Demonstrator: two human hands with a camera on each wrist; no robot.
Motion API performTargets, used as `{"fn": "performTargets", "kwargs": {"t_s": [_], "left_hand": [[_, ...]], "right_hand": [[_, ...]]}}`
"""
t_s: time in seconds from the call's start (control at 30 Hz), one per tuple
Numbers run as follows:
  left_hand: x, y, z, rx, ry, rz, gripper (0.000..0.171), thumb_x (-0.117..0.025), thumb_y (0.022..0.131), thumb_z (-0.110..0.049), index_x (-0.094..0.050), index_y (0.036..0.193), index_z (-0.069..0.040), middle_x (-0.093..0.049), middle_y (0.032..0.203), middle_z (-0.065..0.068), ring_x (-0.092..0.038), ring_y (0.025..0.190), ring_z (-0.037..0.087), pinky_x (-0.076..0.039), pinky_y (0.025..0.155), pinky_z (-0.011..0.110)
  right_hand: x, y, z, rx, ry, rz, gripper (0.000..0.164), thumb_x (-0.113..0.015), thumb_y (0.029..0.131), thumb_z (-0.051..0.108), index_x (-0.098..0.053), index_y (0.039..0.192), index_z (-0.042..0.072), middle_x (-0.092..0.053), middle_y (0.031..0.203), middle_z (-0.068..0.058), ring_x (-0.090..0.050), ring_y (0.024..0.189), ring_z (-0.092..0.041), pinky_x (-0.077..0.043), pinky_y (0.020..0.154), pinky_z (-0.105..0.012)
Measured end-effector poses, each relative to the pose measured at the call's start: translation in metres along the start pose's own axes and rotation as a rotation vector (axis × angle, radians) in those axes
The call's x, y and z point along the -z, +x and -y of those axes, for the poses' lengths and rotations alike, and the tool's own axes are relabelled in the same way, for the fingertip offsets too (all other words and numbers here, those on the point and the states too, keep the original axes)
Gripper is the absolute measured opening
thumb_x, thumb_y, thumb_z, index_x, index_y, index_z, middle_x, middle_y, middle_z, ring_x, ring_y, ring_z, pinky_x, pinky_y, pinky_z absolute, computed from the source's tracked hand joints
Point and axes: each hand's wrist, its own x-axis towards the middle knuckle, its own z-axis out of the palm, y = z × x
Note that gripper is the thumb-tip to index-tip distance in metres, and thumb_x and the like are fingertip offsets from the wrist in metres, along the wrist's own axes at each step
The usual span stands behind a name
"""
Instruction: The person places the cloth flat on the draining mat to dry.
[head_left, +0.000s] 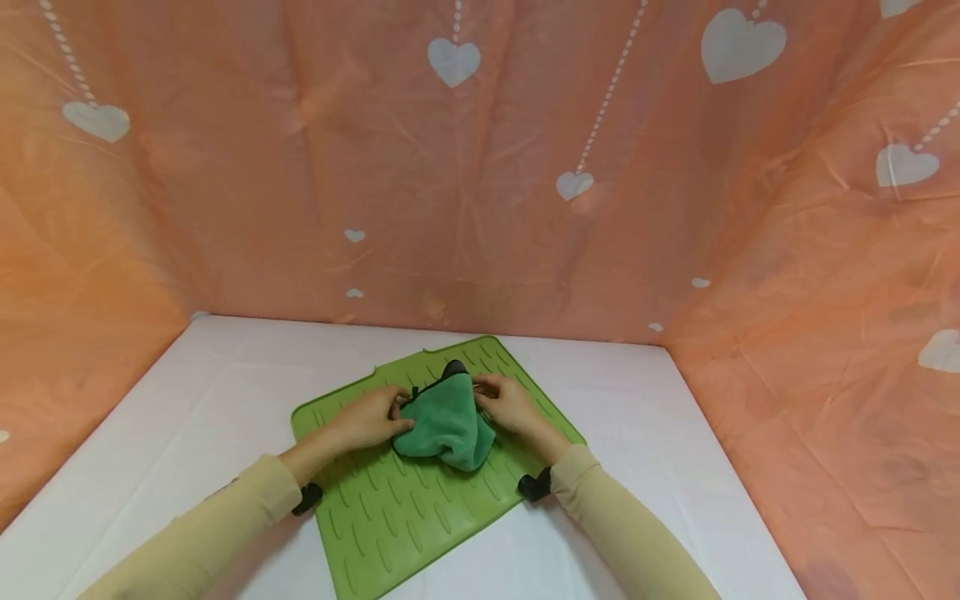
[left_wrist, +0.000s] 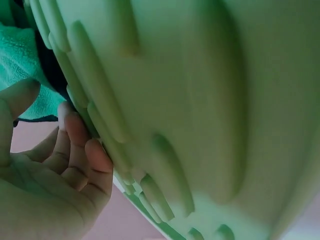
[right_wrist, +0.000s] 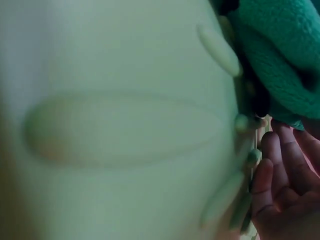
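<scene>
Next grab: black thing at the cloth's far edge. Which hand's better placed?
Likely the right hand: in the head view it lies nearer the black thing than the left hand, across the cloth.

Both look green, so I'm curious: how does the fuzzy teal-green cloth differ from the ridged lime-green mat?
The cloth is fuzzy, darker and bluer; the mat is lighter, yellower and set with raised ridges. The cloth is bunched up, while the mat lies flat. The cloth looks smaller than the mat. Both are green.
</scene>
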Motion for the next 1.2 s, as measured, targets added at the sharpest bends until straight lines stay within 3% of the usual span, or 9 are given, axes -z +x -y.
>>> {"fn": "performTargets", "kwargs": {"t_s": [0.33, 0.47, 0.7, 0.97, 1.1, 1.2], "left_hand": [[-0.002, -0.003, 0.000, 0.000, -0.007, -0.016, 0.033, -0.073, 0.099, -0.015, -0.066, 0.125, 0.004, -0.061, 0.084, 0.000, -0.055, 0.070, 0.012, -0.047, 0.063, 0.031], [0.000, -0.004, 0.003, -0.018, -0.030, -0.050, 0.019, -0.070, 0.100, -0.011, -0.068, 0.116, 0.001, -0.062, 0.086, 0.002, -0.054, 0.073, 0.013, -0.047, 0.064, 0.032], [0.009, -0.012, 0.004, -0.049, -0.161, -0.123, 0.010, -0.067, 0.102, -0.010, -0.065, 0.106, 0.000, -0.064, 0.101, 0.012, -0.064, 0.091, 0.025, -0.056, 0.074, 0.038], [0.021, -0.021, 0.000, -0.011, -0.289, -0.174, 0.017, -0.062, 0.106, -0.017, -0.062, 0.114, -0.002, -0.067, 0.110, 0.014, -0.064, 0.093, 0.024, -0.054, 0.075, 0.037], [0.026, -0.024, -0.003, -0.021, -0.327, -0.236, 0.017, -0.062, 0.106, -0.017, -0.061, 0.115, -0.003, -0.067, 0.108, 0.014, -0.062, 0.085, 0.020, -0.051, 0.070, 0.034], [0.032, -0.026, -0.004, -0.021, -0.348, -0.305, 0.018, -0.062, 0.106, -0.016, -0.061, 0.117, -0.002, -0.066, 0.108, 0.015, -0.061, 0.081, 0.016, -0.050, 0.067, 0.032]], "right_hand": [[-0.005, -0.001, -0.001, 0.014, -0.009, -0.026, 0.026, -0.060, 0.106, 0.009, -0.068, 0.129, 0.001, -0.072, 0.112, -0.014, -0.068, 0.101, -0.031, -0.058, 0.078, -0.036], [-0.004, -0.002, 0.000, -0.017, 0.086, -0.035, 0.023, -0.058, 0.106, 0.007, -0.068, 0.126, 0.001, -0.071, 0.110, -0.015, -0.068, 0.094, -0.026, -0.056, 0.073, -0.034], [0.001, -0.006, 0.006, -0.028, 0.269, -0.100, 0.020, -0.056, 0.107, 0.005, -0.066, 0.123, -0.001, -0.069, 0.114, -0.017, -0.068, 0.096, -0.022, -0.058, 0.081, -0.037], [0.013, -0.016, 0.019, 0.043, 0.200, -0.189, 0.018, -0.052, 0.109, 0.008, -0.060, 0.125, 0.004, -0.068, 0.111, -0.015, -0.065, 0.096, -0.024, -0.054, 0.075, -0.033], [0.021, -0.016, 0.023, 0.149, 0.106, -0.222, 0.017, -0.050, 0.111, 0.009, -0.058, 0.124, 0.003, -0.068, 0.112, -0.014, -0.066, 0.099, -0.024, -0.054, 0.082, -0.035], [0.030, -0.012, 0.027, 0.245, 0.052, -0.254, 0.017, -0.049, 0.111, 0.010, -0.057, 0.123, 0.001, -0.065, 0.108, -0.016, -0.060, 0.089, -0.024, -0.050, 0.078, -0.035]]}}
